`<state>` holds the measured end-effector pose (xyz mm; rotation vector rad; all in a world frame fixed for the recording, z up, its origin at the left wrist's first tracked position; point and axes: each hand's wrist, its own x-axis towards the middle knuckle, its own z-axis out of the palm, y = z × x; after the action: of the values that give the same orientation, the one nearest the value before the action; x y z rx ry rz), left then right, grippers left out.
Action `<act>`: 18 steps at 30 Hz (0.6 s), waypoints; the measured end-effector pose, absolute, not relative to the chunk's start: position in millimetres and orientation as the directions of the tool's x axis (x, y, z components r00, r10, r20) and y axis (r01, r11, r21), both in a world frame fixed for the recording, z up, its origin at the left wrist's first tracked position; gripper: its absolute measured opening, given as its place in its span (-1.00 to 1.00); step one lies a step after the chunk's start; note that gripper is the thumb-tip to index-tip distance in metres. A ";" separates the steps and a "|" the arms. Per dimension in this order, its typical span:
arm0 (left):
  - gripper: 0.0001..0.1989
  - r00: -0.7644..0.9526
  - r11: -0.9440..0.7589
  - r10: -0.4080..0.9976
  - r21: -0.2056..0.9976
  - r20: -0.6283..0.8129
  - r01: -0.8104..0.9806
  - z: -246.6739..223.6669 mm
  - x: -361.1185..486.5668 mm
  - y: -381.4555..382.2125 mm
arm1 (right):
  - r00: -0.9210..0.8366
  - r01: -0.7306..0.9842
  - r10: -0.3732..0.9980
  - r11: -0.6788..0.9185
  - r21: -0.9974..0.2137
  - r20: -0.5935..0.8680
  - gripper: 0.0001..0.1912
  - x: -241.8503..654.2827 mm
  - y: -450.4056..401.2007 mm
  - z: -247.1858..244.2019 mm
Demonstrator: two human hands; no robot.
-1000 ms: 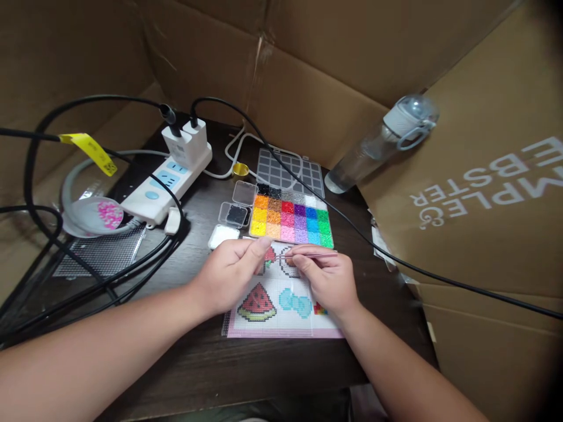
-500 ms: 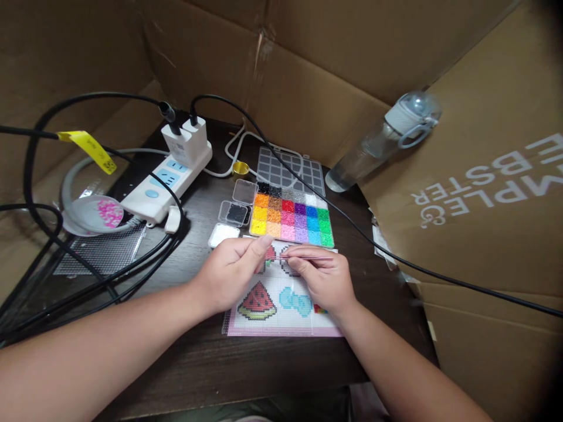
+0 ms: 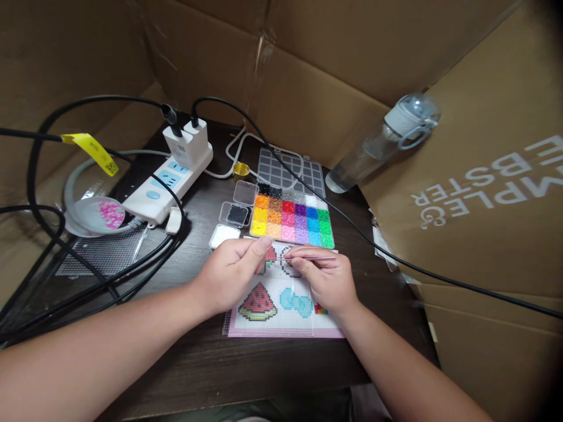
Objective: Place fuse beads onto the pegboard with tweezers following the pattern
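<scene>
A pattern sheet under a clear pegboard (image 3: 281, 328) lies on the dark table, showing a watermelon slice (image 3: 258, 303) and a light blue shape (image 3: 295, 302). Over its right part, my right hand (image 3: 328, 280) pinches thin pink tweezers (image 3: 314, 258), their tips pointing left. My left hand (image 3: 233, 271) is closed at the sheet's upper left, thumb pressed on the fingers; what it grips, if anything, is hidden. Just behind the sheet stands a box of coloured beads (image 3: 292, 220) in many compartments.
Small boxes of white beads (image 3: 224, 235) and black beads (image 3: 238, 214) sit left of the bead box. A power strip (image 3: 162, 187), black cables, a dish with pink beads (image 3: 94, 215) and a spare pegboard (image 3: 105, 252) are at the left. A bottle (image 3: 378, 143) leans against cardboard at the right.
The whole view has shifted very slightly. Both hands stay over the sheet, and the tweezers remain in my right hand.
</scene>
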<state>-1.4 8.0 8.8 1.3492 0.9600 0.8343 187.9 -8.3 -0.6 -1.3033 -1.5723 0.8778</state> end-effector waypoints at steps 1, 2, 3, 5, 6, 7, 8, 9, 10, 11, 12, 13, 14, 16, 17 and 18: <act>-0.51 0.399 0.065 0.913 0.997 -0.079 0.048 8.8 -1.3 7.9 | -0.058 0.351 0.980 0.196 -0.915 0.188 -0.92 188.1 -8.4 -0.4; -0.51 0.400 0.068 0.913 0.997 -0.081 0.046 8.9 -1.2 7.8 | -0.062 0.350 0.981 0.194 -0.916 0.184 -0.92 188.1 -8.4 -0.1; -0.51 0.400 0.071 0.913 0.996 -0.084 0.046 9.1 -1.1 7.7 | -0.064 0.349 0.981 0.192 -0.917 0.181 -0.92 188.2 -8.5 0.2; -0.51 0.398 0.077 0.913 0.996 -0.092 0.052 9.4 -1.0 7.6 | -0.069 0.347 0.982 0.188 -0.919 0.175 -0.92 188.0 -8.3 0.6; -0.51 0.396 0.080 0.913 0.995 -0.095 0.056 9.5 -1.1 7.6 | -0.072 0.349 0.982 0.188 -0.918 0.174 -0.91 187.8 -8.2 0.7; -0.51 0.396 0.082 0.913 0.995 -0.098 0.058 9.6 -1.1 7.6 | -0.076 0.351 0.982 0.189 -0.917 0.174 -0.91 187.7 -7.9 0.7; -0.51 0.397 0.083 0.913 0.995 -0.100 0.059 9.7 -1.2 7.5 | -0.079 0.354 0.982 0.190 -0.916 0.173 -0.91 187.6 -7.7 0.6; -0.51 0.398 0.084 0.912 0.995 -0.100 0.058 9.7 -1.3 7.4 | -0.081 0.356 0.982 0.190 -0.915 0.172 -0.91 187.5 -7.5 0.5; -0.51 0.399 0.084 0.912 0.995 -0.100 0.056 9.7 -1.4 7.4 | -0.082 0.356 0.982 0.189 -0.915 0.171 -0.91 187.4 -7.4 0.4; -0.51 0.400 0.085 0.911 0.995 -0.100 0.055 9.6 -1.4 7.4 | -0.081 0.354 0.982 0.187 -0.916 0.169 -0.91 187.2 -7.4 0.4; -0.51 0.401 0.085 0.910 0.995 -0.101 0.055 9.5 -1.5 7.4 | -0.078 0.352 0.983 0.184 -0.918 0.167 -0.91 187.1 -7.4 0.4; -0.51 0.402 0.086 0.910 0.995 -0.101 0.056 9.4 -1.5 7.5 | -0.074 0.349 0.983 0.182 -0.919 0.167 -0.92 186.9 -7.7 0.6; -0.51 0.402 0.087 0.910 0.995 -0.103 0.056 9.2 -1.5 7.6 | -0.070 0.347 0.984 0.179 -0.921 0.165 -0.92 186.7 -8.0 0.8; -0.51 0.403 0.091 0.909 0.994 -0.107 0.058 8.8 -1.4 8.0 | -0.062 0.341 0.986 0.168 -0.925 0.156 -0.92 186.9 -8.6 1.0; -0.51 0.404 0.092 0.909 0.994 -0.107 0.057 8.6 -1.3 8.2 | -0.057 0.335 0.987 0.158 -0.929 0.147 -0.91 187.7 -8.7 1.0; -0.51 0.405 0.094 0.908 0.994 -0.108 0.056 8.4 -1.2 8.4 | -0.043 0.326 0.990 0.144 -0.934 0.138 -0.91 189.3 -8.5 0.7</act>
<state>-1.2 8.4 8.4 1.3285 0.9667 0.8071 189.3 -8.5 0.7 -1.3271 -1.5293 0.9382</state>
